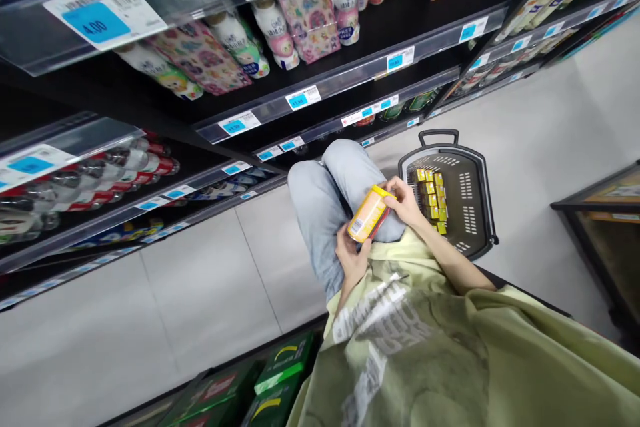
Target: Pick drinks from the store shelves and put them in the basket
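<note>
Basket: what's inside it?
Yellow boxes stacked along one side of the basket; the rest looks bare. The right hand, holding a pack, hides its near edge.

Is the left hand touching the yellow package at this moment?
Touching. The head view shows the left hand with its fingers against the lower end of the yellow package; the right hand grips its upper end.

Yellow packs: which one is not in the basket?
The pack held between the left hand and right hand. The other packs lie stacked in the dark basket on the floor.
</note>
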{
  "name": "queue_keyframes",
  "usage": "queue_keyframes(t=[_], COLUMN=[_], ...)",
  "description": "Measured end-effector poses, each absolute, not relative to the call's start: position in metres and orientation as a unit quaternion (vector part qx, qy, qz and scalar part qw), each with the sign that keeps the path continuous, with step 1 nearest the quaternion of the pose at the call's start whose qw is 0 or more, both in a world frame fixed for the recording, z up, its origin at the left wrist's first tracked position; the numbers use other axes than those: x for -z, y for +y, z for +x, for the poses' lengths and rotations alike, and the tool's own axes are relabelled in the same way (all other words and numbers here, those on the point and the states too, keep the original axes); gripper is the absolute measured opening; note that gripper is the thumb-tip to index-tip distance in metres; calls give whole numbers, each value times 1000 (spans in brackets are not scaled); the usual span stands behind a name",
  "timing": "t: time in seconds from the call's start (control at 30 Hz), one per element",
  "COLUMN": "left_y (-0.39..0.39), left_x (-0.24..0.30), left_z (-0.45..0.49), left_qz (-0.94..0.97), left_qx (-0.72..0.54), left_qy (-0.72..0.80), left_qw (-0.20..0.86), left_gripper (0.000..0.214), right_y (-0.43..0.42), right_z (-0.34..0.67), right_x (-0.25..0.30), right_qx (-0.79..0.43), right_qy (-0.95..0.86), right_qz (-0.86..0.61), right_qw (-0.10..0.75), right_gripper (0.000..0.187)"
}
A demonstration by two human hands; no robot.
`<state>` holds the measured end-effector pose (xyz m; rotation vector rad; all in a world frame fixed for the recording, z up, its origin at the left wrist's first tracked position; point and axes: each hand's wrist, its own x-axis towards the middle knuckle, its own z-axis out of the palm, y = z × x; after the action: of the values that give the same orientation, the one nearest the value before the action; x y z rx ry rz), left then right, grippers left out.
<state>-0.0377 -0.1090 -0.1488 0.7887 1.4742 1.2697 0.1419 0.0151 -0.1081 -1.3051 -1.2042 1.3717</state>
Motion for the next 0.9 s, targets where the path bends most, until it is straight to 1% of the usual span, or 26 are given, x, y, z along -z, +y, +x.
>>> queue_keyframes(t=[0.07, 0.13, 0.2, 0.3, 0.4, 0.47, 0.57, 0.67, 0.73, 0.83, 0.9], left_y=[-109, -110, -112, -114, -114, -111, -104, -98, -94, -91, -88], left_x=[149, 149, 149, 150, 150, 151, 151, 149, 147, 146, 147], left_z=[-41, -45, -48, -50, -50, -49, -47, -46, -45, -44, -43], left_qz=[311, 304, 298, 282, 273, 274, 275, 268, 263, 252, 241], left_qx=[-517, -502, -495, -502, -507, -504, -494, -491, -494, -497, -490], left_qy=[609, 605, 588, 564, 556, 549, 544, 543, 542, 547, 552], left_qw=[515, 538, 567, 592, 599, 608, 620, 627, 627, 625, 630], left_gripper=[87, 86, 82, 77, 78, 83, 86, 71, 60, 55, 52], right_y=[15, 17, 20, 21, 17, 10, -5, -21, -31, -47, -60], right_z=[142, 145, 151, 160, 167, 172, 191, 226, 258, 306, 333], right_x=[104, 97, 87, 70, 60, 60, 68, 78, 86, 106, 132], right_qx=[-564, -575, -570, -530, -513, -522, -536, -542, -526, -463, -418], right_qy=[-490, -513, -570, -664, -691, -679, -640, -581, -540, -486, -449], right_qz=[-504, -486, -464, -437, -436, -436, -436, -452, -488, -578, -641], right_qw=[433, 412, 367, 295, 262, 277, 337, 406, 439, 464, 460], right_gripper=[68, 68, 66, 61, 69, 71, 71, 74, 77, 77, 78])
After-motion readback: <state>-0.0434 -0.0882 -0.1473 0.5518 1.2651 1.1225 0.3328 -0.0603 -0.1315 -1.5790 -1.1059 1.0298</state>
